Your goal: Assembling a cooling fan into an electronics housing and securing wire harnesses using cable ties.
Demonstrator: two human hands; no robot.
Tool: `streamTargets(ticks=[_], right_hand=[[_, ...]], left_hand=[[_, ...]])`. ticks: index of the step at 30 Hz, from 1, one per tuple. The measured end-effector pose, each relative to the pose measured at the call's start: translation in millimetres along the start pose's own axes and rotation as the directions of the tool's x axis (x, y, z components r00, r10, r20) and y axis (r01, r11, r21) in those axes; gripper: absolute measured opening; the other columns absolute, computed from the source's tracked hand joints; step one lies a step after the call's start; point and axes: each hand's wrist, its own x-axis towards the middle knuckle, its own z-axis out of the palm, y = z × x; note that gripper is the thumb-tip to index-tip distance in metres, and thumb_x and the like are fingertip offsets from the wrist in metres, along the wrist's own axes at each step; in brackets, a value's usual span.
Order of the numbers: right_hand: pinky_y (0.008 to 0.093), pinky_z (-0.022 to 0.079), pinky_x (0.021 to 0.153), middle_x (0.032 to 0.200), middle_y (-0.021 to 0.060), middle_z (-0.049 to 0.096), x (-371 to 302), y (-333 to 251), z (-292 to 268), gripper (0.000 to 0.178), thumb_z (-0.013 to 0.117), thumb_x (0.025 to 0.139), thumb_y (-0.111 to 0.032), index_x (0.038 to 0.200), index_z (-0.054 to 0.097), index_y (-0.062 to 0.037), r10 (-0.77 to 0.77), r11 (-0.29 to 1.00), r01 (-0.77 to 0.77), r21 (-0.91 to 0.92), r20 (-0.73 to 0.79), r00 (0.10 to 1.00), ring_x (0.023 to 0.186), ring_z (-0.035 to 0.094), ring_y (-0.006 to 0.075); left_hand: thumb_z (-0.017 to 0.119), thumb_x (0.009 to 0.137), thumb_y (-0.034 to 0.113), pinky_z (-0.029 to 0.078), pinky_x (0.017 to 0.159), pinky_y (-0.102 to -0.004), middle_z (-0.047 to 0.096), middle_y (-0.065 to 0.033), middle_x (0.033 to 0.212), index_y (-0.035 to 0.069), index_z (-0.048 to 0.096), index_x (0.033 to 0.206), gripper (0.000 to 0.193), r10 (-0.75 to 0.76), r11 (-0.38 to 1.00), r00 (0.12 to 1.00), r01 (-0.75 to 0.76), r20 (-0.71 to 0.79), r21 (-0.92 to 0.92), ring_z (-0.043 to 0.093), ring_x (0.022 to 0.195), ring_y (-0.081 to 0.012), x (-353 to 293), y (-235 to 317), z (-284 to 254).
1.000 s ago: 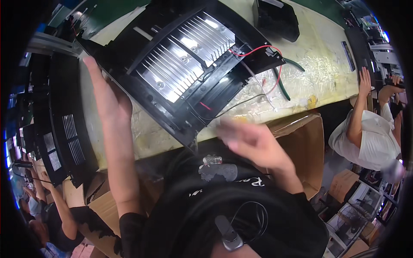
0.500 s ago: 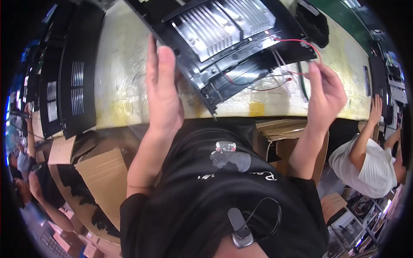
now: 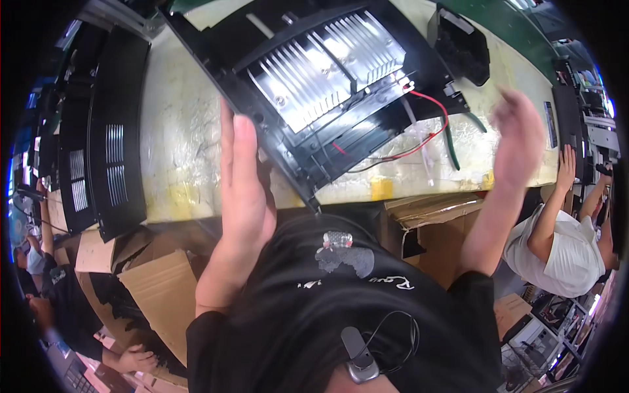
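A black housing (image 3: 275, 147) with silver finned heat sinks (image 3: 308, 85) lies at a slant on the table in front of me. My left hand (image 3: 244, 177) is open, its fingers stretched straight and its palm side along the housing's left edge. A red wire (image 3: 442, 108) loops out from the heat sink's right end, beside a pale strip (image 3: 422, 141) that hangs over the table. My right hand (image 3: 521, 141) is raised to the right of the housing, apart from the wire. Motion blurs its fingers. Two green tool handles (image 3: 452, 149) show beside the housing, the tool's head hidden.
Black slotted panels (image 3: 116, 137) stand at the left on the pale covered table (image 3: 177, 157). A black part (image 3: 462, 49) lies at the back right. Cardboard boxes (image 3: 160, 285) are below the table edge. Co-workers are at both sides, one in a white shirt (image 3: 557, 252).
My right hand has let go of the red wire and moved right; the wire now hangs in a loop. The housing appears lower and further left in view. My left hand stays beside it.
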Motion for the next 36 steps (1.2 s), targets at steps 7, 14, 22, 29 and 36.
streamTargets(ticks=[7, 14, 22, 29, 36], right_hand=[[0.0301, 0.046, 0.099, 0.131, 0.0098, 0.057, 28.0, 28.4, 96.9, 0.047, 0.049, 0.100, -0.027, 0.139, 0.046, -0.0003, 0.506, 0.709, -0.655, 0.262, 0.459, 0.730, 0.114, 0.059, 0.0156], [0.0348, 0.050, 0.093, 0.116, 0.0091, 0.063, 71.9, 17.3, 94.0, 0.043, 0.046, 0.101, -0.032, 0.130, 0.053, -0.0009, 0.298, 0.460, -0.614, 0.641, 0.540, 0.787, 0.101, 0.064, 0.0190], [0.0405, 0.054, 0.087, 0.100, 0.0101, 0.067, 276.3, 19.1, 105.9, 0.028, 0.052, 0.096, -0.028, 0.109, 0.062, -0.0049, 0.080, 0.627, -0.438, 0.644, 0.506, 0.859, 0.093, 0.065, 0.0246], [0.0435, 0.045, 0.101, 0.124, 0.0129, 0.062, 348.2, 105.4, 73.2, 0.042, 0.045, 0.099, -0.033, 0.130, 0.055, -0.0066, 0.346, 0.677, -0.448, 0.584, 0.285, 0.894, 0.112, 0.059, 0.0292], [0.0423, 0.049, 0.096, 0.118, 0.0116, 0.065, 389.7, 158.0, -3.5, 0.053, 0.048, 0.097, -0.048, 0.125, 0.058, -0.0037, 0.582, 0.709, -0.652, 0.269, 0.299, 0.756, 0.107, 0.064, 0.0259]], left_hand=[[0.033, 0.101, 0.052, 0.032, 0.109, -0.0377, 0.037, -0.0105, 0.145, 0.006, 0.022, 0.147, 0.067, 0.013, 0.997, 0.999, -0.016, -0.032, -0.078, 0.040, 0.130, -0.0232, -9.7, -24.7, 3.4], [0.036, 0.100, 0.051, 0.050, 0.094, -0.0393, 0.063, -0.0110, 0.121, 0.006, 0.053, 0.130, 0.056, 0.137, 0.980, 0.990, -0.141, -0.033, -0.143, 0.062, 0.109, -0.0223, 55.9, 51.1, 45.5], [0.064, 0.087, 0.040, 0.041, 0.100, -0.0316, 0.051, -0.0141, 0.136, -0.001, 0.011, 0.152, 0.094, 0.324, 0.946, 0.908, -0.315, 0.267, -0.077, 0.052, 0.118, -0.0204, 279.1, 96.6, 136.3], [0.063, 0.079, 0.055, 0.024, 0.114, -0.0420, 0.021, -0.0216, 0.156, 0.019, 0.021, 0.154, 0.093, 0.221, 0.967, 0.958, -0.240, 0.180, 0.088, 0.026, 0.141, -0.0376, 408.1, -7.8, 184.1], [0.057, 0.075, 0.075, 0.019, 0.114, -0.0555, 0.007, -0.0261, 0.158, 0.024, 0.003, 0.156, 0.109, 0.071, 0.879, 0.985, -0.135, 0.154, 0.458, 0.015, 0.143, -0.0465, 391.0, -31.6, 184.5]])
